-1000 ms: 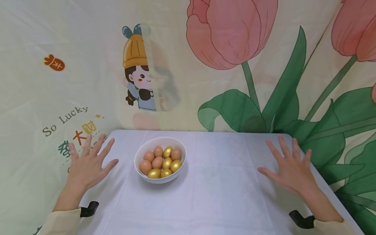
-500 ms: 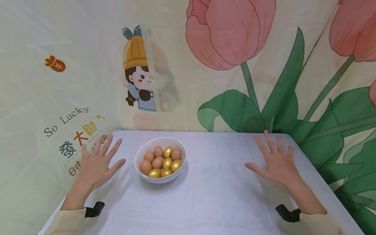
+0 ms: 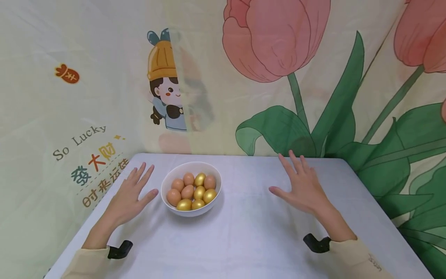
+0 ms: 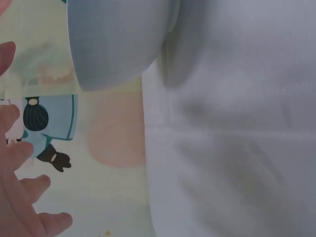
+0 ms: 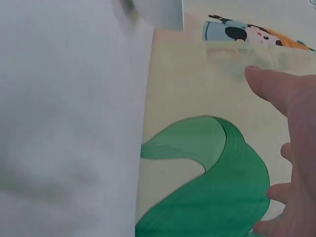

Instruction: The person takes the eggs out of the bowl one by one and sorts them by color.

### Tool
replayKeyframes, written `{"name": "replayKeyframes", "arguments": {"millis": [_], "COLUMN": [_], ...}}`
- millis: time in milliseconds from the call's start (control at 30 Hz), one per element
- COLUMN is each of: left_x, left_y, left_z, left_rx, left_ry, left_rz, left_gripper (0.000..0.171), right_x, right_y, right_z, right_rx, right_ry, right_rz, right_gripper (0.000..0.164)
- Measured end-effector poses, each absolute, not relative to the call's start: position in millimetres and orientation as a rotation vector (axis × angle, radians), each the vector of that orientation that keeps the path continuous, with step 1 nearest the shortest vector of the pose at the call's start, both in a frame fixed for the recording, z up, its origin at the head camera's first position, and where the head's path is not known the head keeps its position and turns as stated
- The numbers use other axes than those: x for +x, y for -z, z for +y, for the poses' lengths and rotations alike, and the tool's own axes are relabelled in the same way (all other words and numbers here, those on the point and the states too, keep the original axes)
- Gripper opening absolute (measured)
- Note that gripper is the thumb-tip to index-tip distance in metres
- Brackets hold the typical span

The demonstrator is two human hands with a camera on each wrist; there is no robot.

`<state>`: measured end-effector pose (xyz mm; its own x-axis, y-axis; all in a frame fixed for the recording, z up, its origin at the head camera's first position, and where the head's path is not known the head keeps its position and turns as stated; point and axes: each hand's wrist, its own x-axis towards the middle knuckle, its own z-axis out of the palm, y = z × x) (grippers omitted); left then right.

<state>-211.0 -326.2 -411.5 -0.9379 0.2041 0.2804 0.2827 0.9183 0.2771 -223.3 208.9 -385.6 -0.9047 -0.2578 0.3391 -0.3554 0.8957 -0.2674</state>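
Note:
A white bowl (image 3: 163, 199) stands on the left half of the table, filled with several brown eggs (image 3: 174, 197) and several golden eggs (image 3: 210, 196). Just left of the bowl hovers my left hand (image 3: 128, 197), fingers spread, holding nothing and apart from the rim. My right hand (image 3: 304, 188) is over the table to the right of the bowl, a wider gap away, also with spread fingers and nothing in it. In the left wrist view the bowl's outer wall (image 4: 118, 39) shows near the thumb. Only a corner of the bowl (image 5: 165, 12) appears in the right wrist view.
White cloth covers the table (image 3: 240, 240). Behind it hangs a backdrop (image 3: 216, 116) printed with tulips, a cartoon figure and lettering. A black strap piece (image 3: 120, 250) sits at the left wrist and another black piece (image 3: 316, 243) at the right.
Both hands have moved inward: the left hand a little rightward toward the bowl, the right hand farther leftward. The bowl and eggs stay where they were.

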Motion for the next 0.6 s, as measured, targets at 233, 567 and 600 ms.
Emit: {"name": "replayKeyframes", "arguments": {"millis": [233,567,600], "left_x": [-207.0,-203.0,-202.0], "left_y": [417.2,426.7,427.4], "left_z": [-316.0,-305.8,-304.8], "left_rx": [-0.347,-0.363,-0.356], "left_ry": [0.76,1.099,1.139], "left_rz": [-2.856,-2.776,-2.773], "left_gripper": [0.084,0.083,0.083], "right_x": [-233.0,-241.3,-242.8], "right_y": [390.5,393.6,393.7], "right_z": [176.9,128.3,123.5], "right_rx": [0.535,0.615,0.628], "right_ry": [-0.577,-0.801,-0.823], "right_rz": [-2.726,-2.66,-2.654], "right_gripper": [0.099,0.089,0.088]}}
